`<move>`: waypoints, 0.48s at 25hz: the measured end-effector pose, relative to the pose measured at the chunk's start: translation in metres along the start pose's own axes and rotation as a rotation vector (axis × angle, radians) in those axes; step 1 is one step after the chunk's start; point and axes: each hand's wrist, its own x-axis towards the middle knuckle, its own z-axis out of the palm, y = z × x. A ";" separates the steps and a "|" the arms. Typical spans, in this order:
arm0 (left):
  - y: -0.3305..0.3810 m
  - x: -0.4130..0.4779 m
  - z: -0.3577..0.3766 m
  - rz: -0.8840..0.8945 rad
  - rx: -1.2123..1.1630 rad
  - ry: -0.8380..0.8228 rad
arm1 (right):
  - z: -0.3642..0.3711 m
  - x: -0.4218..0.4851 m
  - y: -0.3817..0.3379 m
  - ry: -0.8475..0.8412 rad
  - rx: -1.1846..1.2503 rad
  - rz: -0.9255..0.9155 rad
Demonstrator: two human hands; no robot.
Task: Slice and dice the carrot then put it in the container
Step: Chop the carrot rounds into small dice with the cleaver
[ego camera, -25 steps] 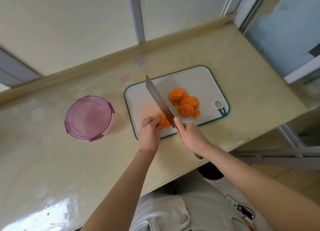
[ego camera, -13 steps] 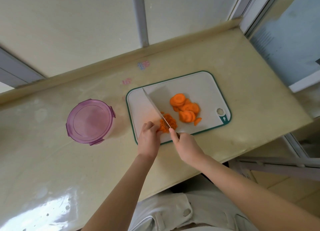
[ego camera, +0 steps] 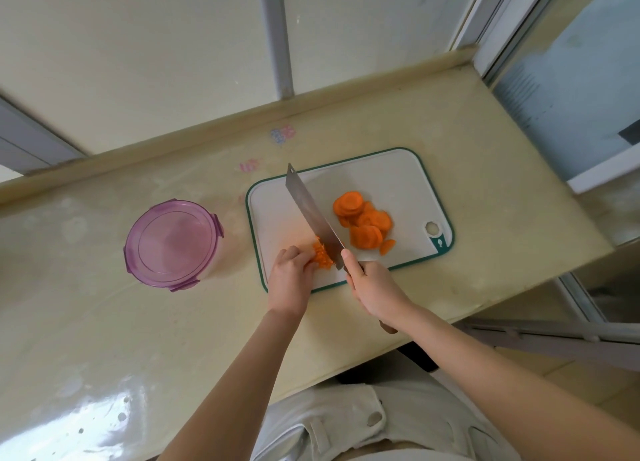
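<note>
Carrot dice (ego camera: pixel 322 257) held by curled L fingers (ego camera: pixel 295 255), just beside knife (ego camera: pixel 311 211); R fingers (ego camera: pixel 360 274) grip knife.

Glossy pale-yellow tabletop (ego camera: pixel 138 322), raised back edge. White cutting board (ego camera: pixel 381 183), green rim, flat on it. Round purple-lidded container (ego camera: pixel 171 240) left of cutting board, apart. Two small stickers (ego camera: pixel 282 135) behind cutting board, near back edge.

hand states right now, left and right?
Left hand: fingers curled, holding the cut carrot down on the cutting board.
Right hand: closed around the handle of the knife.
</note>
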 end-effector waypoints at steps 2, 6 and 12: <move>0.001 0.000 -0.003 0.023 0.004 -0.002 | -0.001 -0.004 -0.002 -0.006 -0.010 -0.012; 0.003 0.001 -0.007 0.027 -0.001 -0.020 | -0.001 -0.009 -0.004 -0.027 -0.071 -0.012; 0.007 0.003 -0.007 -0.039 0.006 -0.054 | 0.002 -0.011 -0.002 -0.038 -0.118 0.003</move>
